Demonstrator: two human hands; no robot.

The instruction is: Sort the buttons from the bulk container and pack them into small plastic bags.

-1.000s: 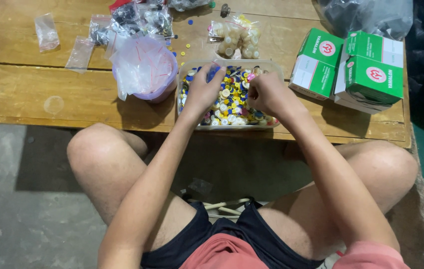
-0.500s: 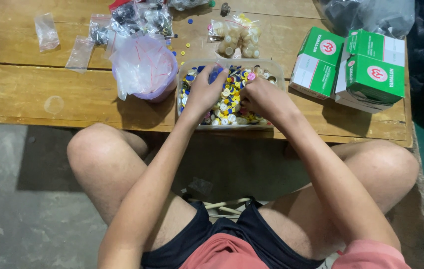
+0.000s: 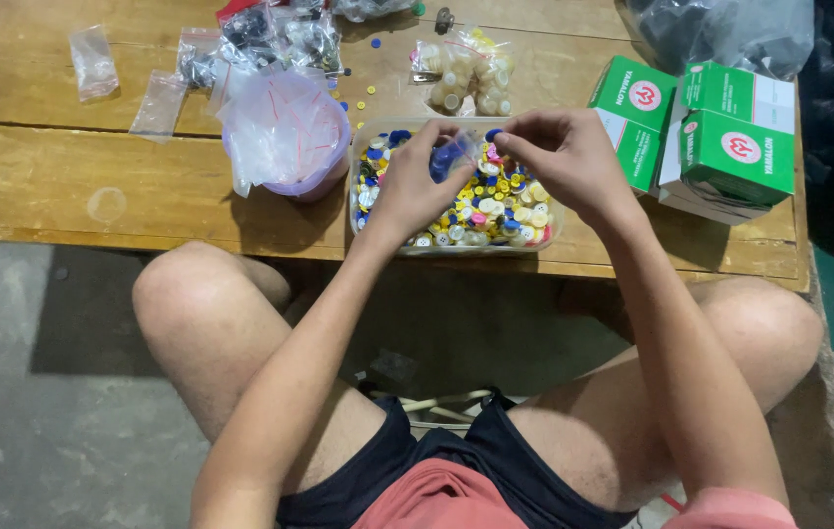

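Nearby, green boxes (image 3: 701,132) and pink bowl (image 3: 289,137) flank button tub (image 3: 378,230), left hand (image 3: 415,186) grip pinching small clear bag (image 3: 451,157), right hand (image 3: 559,162) fingers closed at its mouth

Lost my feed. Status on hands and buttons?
Left hand pinching small bag. Right hand at its mouth. Both over button tray. Nothing blocking.

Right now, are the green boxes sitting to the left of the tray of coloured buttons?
No, the green boxes stand on the wooden table to the right of the clear tray of buttons.
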